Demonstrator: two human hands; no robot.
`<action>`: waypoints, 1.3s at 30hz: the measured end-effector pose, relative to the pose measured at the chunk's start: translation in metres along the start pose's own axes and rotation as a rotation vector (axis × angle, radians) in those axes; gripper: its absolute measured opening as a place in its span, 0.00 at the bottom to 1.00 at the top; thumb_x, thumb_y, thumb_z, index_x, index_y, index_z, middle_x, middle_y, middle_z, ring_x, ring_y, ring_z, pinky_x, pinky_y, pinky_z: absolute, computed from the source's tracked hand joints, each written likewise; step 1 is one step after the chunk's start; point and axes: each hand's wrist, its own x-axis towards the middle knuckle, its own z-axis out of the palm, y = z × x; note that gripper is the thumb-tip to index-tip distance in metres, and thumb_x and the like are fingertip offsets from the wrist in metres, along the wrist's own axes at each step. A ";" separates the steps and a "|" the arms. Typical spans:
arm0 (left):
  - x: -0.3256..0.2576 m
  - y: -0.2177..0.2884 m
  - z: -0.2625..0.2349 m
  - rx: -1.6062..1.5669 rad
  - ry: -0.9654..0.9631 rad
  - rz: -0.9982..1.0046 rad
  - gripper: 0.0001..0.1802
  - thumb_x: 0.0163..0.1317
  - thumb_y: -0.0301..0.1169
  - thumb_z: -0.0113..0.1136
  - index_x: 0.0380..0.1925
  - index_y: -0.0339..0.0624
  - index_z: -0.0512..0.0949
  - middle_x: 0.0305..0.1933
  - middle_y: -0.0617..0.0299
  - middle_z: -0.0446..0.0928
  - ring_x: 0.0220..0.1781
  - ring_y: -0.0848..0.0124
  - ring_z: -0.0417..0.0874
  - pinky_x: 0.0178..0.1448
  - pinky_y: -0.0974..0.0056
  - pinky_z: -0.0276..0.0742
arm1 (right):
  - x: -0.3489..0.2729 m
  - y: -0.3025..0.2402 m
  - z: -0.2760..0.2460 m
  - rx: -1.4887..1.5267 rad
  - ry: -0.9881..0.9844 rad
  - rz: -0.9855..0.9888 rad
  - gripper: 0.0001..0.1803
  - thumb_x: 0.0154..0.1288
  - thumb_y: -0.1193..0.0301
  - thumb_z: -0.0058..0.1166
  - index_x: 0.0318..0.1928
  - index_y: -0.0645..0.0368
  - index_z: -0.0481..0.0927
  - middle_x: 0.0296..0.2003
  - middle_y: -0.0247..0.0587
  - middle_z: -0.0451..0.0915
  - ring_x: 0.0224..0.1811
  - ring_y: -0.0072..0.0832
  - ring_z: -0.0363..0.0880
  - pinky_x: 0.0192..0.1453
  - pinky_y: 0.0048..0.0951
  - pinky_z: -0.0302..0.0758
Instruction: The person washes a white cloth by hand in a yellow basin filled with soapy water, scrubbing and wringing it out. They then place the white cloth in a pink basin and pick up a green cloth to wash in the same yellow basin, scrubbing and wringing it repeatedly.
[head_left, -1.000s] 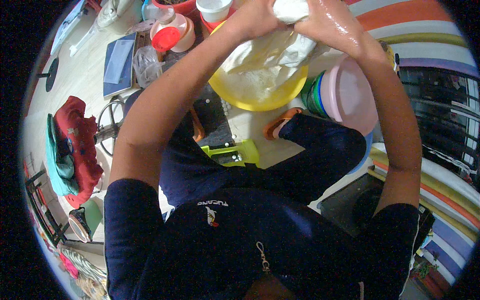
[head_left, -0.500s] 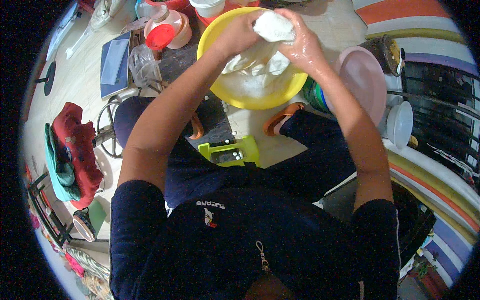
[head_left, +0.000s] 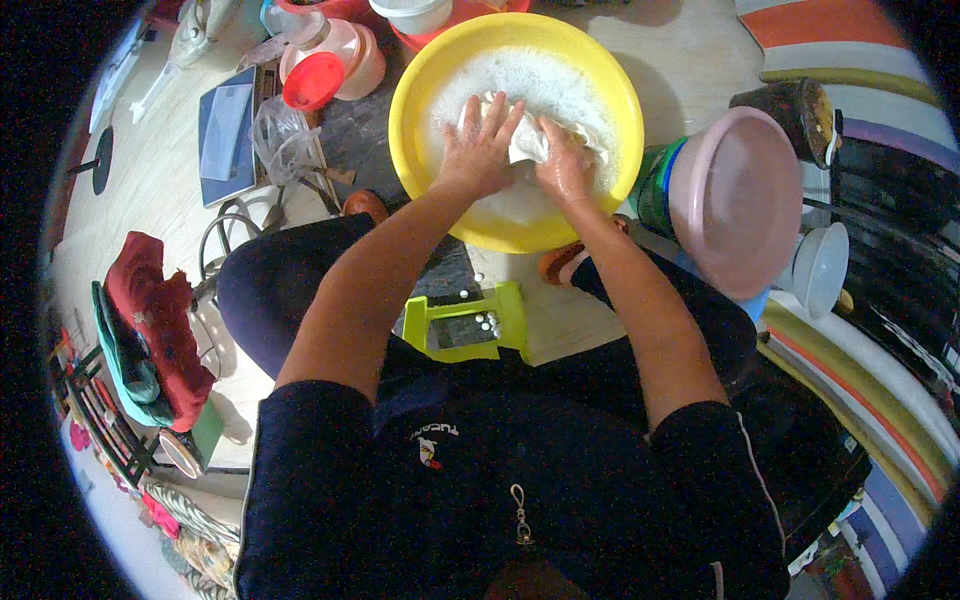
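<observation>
A wet white cloth lies bunched in soapy, foamy water inside a yellow basin. My left hand rests on the cloth's left side, its fingers stretched and spread apart. On the other side my right hand is closed around the cloth's edge, with wet skin and part of its fingers hidden by the folds. White suds cover the water beyond the cloth. How far the cloth reaches under the surface is hidden.
Right of the yellow basin a pink basin stands tilted beside a white bowl. Near my legs lies a lime-green plastic frame with small white balls. A jar with a red lid and a clear plastic bag sit at the left.
Both hands have come down with the white cloth from above the basin's far side into the suds. My left fingers have spread out. The view has shifted slightly.
</observation>
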 end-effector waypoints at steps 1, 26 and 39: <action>0.004 -0.001 0.003 0.009 -0.025 0.003 0.51 0.44 0.46 0.64 0.65 0.58 0.43 0.70 0.60 0.39 0.69 0.49 0.42 0.61 0.34 0.50 | 0.000 0.010 0.009 -0.012 -0.020 0.015 0.24 0.48 0.71 0.51 0.51 0.50 0.70 0.44 0.46 0.75 0.46 0.46 0.72 0.49 0.45 0.67; 0.064 -0.041 0.022 -0.074 -0.539 0.211 0.43 0.33 0.50 0.68 0.47 0.30 0.70 0.51 0.41 0.69 0.56 0.53 0.69 0.60 0.56 0.63 | 0.042 0.011 0.005 -0.032 -0.598 0.227 0.28 0.57 0.65 0.47 0.59 0.52 0.62 0.49 0.52 0.70 0.51 0.43 0.71 0.55 0.38 0.66; -0.008 -0.010 -0.109 -0.769 -0.052 0.432 0.62 0.29 0.41 0.74 0.64 0.39 0.45 0.62 0.48 0.58 0.64 0.59 0.58 0.67 0.62 0.52 | 0.060 -0.112 -0.203 0.107 -0.222 -0.339 0.25 0.47 0.84 0.45 0.48 0.51 0.75 0.43 0.45 0.75 0.49 0.40 0.71 0.55 0.33 0.67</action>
